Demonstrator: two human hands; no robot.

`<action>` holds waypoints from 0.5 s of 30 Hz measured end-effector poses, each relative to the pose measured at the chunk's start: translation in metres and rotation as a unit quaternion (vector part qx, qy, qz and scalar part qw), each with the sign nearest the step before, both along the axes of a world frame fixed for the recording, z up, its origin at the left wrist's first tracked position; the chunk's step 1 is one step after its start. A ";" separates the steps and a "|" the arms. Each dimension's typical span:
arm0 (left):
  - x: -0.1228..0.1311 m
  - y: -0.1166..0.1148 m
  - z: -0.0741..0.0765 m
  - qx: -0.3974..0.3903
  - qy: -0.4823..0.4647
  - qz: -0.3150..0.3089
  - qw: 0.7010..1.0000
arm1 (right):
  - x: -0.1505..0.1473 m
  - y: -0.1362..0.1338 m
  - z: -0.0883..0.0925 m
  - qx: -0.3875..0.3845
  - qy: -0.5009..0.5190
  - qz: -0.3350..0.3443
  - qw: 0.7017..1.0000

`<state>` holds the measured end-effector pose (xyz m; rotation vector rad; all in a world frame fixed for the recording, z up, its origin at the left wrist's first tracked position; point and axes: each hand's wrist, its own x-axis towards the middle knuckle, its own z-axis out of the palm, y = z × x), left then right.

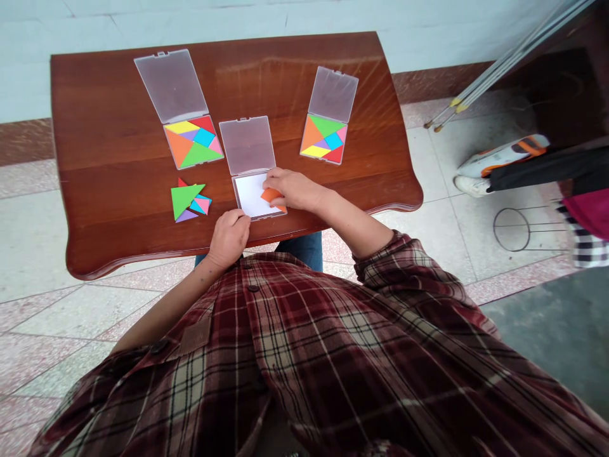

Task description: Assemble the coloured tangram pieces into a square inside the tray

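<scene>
Glossy wooden tabletop (109,133) bears a clear plastic tangram case (248,147); our right hand (295,189) pinches a flat orange piece (269,195) over its white base (248,193); our left hand (229,237) curls at one corner, grip unclear.

1 counter (104,127), 3 open cases (247,146), 2 filled tangram sets (203,155), 1 piece pile (185,202), 1 held orange piece (270,194), 2 hands (229,238).

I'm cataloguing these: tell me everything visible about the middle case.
The middle case looks like clear plastic, lying open on the brown table, its lid folded back at the far side. Its tray is white inside. The right hand holds an orange piece there; the left hand is at its near-left corner.
</scene>
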<state>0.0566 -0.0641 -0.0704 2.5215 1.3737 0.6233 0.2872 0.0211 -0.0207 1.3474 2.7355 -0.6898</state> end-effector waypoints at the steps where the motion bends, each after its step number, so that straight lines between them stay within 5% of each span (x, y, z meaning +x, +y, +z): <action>1: 0.000 0.000 0.000 0.000 0.000 -0.001 1.000 | 0.000 -0.001 -0.001 0.001 0.000 -0.003 1.000; 15: 0.001 -0.002 0.004 -0.030 -0.043 0.000 0.999 | 0.009 -0.012 -0.010 0.027 0.093 -0.062 0.993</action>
